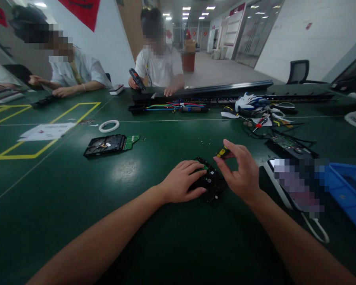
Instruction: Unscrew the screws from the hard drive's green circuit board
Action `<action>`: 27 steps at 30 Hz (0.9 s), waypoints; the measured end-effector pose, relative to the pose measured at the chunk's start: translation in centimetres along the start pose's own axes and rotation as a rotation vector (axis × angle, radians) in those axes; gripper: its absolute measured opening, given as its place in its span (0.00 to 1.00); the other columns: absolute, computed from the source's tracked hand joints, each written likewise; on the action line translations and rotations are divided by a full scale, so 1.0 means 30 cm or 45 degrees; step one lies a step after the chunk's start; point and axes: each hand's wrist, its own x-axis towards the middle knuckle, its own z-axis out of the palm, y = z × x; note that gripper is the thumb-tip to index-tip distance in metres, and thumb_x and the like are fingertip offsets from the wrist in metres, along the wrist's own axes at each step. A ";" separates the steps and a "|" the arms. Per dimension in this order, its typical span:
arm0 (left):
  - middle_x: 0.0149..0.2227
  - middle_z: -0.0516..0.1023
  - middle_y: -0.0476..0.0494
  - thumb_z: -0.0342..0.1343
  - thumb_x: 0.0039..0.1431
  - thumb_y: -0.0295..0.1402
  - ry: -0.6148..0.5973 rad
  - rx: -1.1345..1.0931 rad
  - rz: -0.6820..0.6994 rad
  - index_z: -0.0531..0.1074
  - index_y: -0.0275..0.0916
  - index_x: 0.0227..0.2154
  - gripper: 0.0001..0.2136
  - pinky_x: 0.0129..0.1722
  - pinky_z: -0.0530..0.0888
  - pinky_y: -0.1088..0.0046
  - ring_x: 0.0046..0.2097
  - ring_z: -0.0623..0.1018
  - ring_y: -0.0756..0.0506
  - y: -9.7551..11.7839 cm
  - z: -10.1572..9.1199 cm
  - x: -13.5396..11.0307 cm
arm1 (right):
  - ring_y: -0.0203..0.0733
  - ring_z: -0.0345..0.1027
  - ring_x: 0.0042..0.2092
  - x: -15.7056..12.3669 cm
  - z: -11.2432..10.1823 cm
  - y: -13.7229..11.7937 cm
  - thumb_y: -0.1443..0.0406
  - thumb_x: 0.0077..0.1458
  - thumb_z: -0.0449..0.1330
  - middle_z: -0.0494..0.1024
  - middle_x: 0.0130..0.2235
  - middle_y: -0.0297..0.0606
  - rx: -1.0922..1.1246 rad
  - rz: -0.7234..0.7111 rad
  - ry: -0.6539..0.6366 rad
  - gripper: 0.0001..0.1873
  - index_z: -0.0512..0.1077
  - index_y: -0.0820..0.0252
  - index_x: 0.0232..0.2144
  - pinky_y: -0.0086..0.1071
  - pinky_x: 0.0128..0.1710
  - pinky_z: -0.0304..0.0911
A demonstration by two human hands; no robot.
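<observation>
A black hard drive (pixel 212 183) with a bit of green circuit board lies on the green table in front of me. My left hand (pixel 185 182) grips its left side, fingers over the top and thumb along the near edge. Above the drive's far right corner, my right hand (pixel 240 170) pinches a short yellow-and-black screwdriver (pixel 222 152) between thumb and fingers. The screwdriver's tip is too small to make out. Just beyond the drive, several tiny screws (pixel 204 141) are scattered. Another hard drive (pixel 106 145), its green board sticking out, rests farther left.
At right are a phone (pixel 296 186) with a white strap, a blue bin (pixel 350 194) and another circuit-board device (pixel 293 146). Gloves (pixel 252 103), cables and a red screwdriver (pixel 259 124) lie behind. A white ring (pixel 108 126) lies left. Co-workers sit opposite, one holding a power screwdriver (pixel 137 80).
</observation>
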 end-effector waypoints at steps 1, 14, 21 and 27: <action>0.66 0.71 0.33 0.54 0.70 0.50 0.000 0.002 0.000 0.69 0.40 0.65 0.27 0.67 0.67 0.44 0.67 0.70 0.31 0.000 0.000 0.000 | 0.45 0.76 0.40 0.001 -0.002 -0.001 0.66 0.63 0.68 0.77 0.50 0.39 -0.008 -0.003 0.004 0.35 0.64 0.40 0.68 0.47 0.43 0.79; 0.65 0.72 0.34 0.55 0.70 0.50 0.010 -0.021 0.001 0.69 0.41 0.64 0.27 0.67 0.68 0.44 0.67 0.71 0.32 0.002 -0.004 0.001 | 0.51 0.80 0.50 -0.023 0.012 0.025 0.70 0.65 0.61 0.77 0.59 0.42 0.127 0.064 -0.033 0.36 0.60 0.43 0.70 0.50 0.51 0.80; 0.64 0.72 0.33 0.55 0.70 0.50 0.004 -0.012 0.002 0.70 0.39 0.64 0.27 0.67 0.68 0.46 0.67 0.71 0.32 0.002 -0.004 0.001 | 0.50 0.79 0.53 -0.026 0.013 0.019 0.70 0.66 0.59 0.75 0.63 0.43 0.196 0.092 -0.078 0.35 0.58 0.45 0.71 0.51 0.55 0.78; 0.65 0.72 0.33 0.54 0.70 0.50 0.002 -0.006 0.000 0.69 0.40 0.64 0.27 0.67 0.67 0.45 0.67 0.70 0.32 0.002 -0.005 0.001 | 0.47 0.76 0.44 -0.009 0.007 0.011 0.68 0.64 0.65 0.76 0.53 0.41 0.045 0.018 0.007 0.32 0.64 0.43 0.66 0.47 0.43 0.80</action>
